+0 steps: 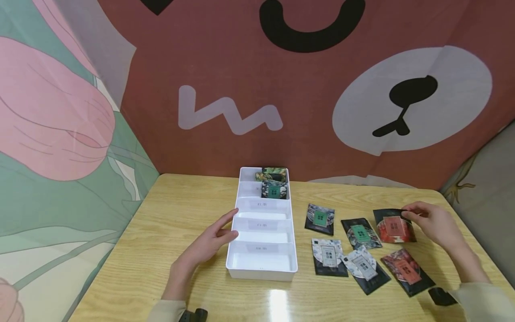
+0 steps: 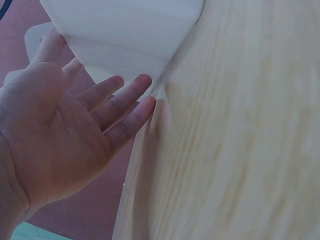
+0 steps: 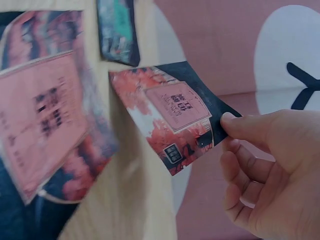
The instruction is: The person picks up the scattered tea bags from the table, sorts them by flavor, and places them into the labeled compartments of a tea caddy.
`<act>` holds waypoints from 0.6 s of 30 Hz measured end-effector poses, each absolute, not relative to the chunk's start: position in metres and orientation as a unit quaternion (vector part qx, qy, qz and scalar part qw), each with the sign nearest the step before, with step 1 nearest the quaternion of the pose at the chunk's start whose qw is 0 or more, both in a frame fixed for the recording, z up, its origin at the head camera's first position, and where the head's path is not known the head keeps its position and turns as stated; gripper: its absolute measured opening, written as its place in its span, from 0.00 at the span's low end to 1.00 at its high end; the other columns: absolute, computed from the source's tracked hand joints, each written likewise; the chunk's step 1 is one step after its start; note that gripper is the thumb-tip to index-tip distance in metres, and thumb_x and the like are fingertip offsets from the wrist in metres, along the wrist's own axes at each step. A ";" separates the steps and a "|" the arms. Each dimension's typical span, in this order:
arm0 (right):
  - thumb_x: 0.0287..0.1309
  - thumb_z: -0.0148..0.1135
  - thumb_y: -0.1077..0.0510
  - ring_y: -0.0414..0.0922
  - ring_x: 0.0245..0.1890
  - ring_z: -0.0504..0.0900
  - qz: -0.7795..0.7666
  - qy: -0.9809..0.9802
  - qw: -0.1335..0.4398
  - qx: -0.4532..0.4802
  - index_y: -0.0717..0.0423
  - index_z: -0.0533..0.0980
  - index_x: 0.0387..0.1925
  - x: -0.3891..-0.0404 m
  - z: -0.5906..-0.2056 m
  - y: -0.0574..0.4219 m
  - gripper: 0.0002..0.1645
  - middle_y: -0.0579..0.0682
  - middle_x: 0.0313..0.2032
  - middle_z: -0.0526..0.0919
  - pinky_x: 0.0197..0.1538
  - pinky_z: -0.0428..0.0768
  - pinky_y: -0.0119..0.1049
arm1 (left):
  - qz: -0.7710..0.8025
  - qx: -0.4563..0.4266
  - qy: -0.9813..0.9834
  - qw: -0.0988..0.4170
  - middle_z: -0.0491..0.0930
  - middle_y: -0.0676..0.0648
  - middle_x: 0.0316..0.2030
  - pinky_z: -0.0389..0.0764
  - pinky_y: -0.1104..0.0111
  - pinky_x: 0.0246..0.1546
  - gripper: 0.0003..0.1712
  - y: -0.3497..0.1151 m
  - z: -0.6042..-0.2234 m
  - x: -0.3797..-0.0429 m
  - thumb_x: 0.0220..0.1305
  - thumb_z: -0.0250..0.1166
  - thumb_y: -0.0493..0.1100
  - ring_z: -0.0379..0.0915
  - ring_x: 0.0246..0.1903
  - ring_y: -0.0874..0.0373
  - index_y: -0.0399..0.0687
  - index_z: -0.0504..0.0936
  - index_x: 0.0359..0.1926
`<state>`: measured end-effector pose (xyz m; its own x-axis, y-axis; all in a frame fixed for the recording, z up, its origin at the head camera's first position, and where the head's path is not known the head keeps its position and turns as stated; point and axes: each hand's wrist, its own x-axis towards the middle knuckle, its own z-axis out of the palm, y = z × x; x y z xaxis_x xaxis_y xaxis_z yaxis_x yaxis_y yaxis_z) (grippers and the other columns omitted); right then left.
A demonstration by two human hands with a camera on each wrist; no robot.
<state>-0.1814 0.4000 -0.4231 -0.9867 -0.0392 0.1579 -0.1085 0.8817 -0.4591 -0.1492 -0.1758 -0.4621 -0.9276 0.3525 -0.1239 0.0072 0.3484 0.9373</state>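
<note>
My right hand [image 1: 436, 223] pinches a corner of a red-and-black sachet [image 1: 393, 226] between thumb and index finger. In the right wrist view that sachet [image 3: 170, 112] is tilted, its pink label showing. My left hand [image 1: 209, 243] touches the left side of a white compartment tray [image 1: 261, 275] with its fingers extended. In the left wrist view the fingers [image 2: 122, 107] lie against the tray's side wall [image 2: 125, 30]. Two green-toned sachets stand in the tray's far compartments, the nearer one with a green label [image 1: 274, 191].
Right of the tray lie two green-labelled sachets [image 1: 319, 219] [image 1: 361, 233], two white-labelled sachets [image 1: 329, 257] [image 1: 366, 268] and another red sachet [image 1: 407, 272]. They rest on a wooden table [image 1: 161, 223]. A cartoon-printed cloth [image 1: 241, 147] hangs behind the table.
</note>
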 end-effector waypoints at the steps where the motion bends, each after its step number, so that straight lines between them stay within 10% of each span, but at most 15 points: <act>1: 0.72 0.57 0.52 0.31 0.30 0.75 0.243 -0.966 0.076 0.038 0.64 0.81 0.47 -0.181 -0.421 0.400 0.18 0.66 0.41 0.84 0.26 0.70 0.33 | 0.560 0.111 0.806 0.155 0.54 0.48 0.77 0.71 0.55 0.64 0.37 -0.175 -0.462 -0.149 0.71 0.61 0.55 0.73 0.61 0.48 0.74 0.55 0.76; 6: 0.71 0.57 0.51 0.17 0.28 0.66 0.252 -0.963 0.091 0.038 0.63 0.81 0.48 -0.180 -0.415 0.397 0.19 0.66 0.42 0.84 0.25 0.70 0.31 | 0.556 0.107 0.809 0.156 0.54 0.49 0.77 0.72 0.54 0.64 0.38 -0.175 -0.461 -0.148 0.71 0.61 0.56 0.73 0.62 0.48 0.73 0.55 0.76; 18: 0.69 0.59 0.48 0.23 0.29 0.71 0.251 -0.960 0.117 0.040 0.56 0.83 0.47 -0.181 -0.404 0.373 0.17 0.60 0.39 0.86 0.25 0.71 0.32 | 0.547 0.104 0.816 0.157 0.54 0.50 0.77 0.71 0.52 0.65 0.37 -0.176 -0.462 -0.150 0.70 0.60 0.57 0.73 0.62 0.48 0.76 0.55 0.75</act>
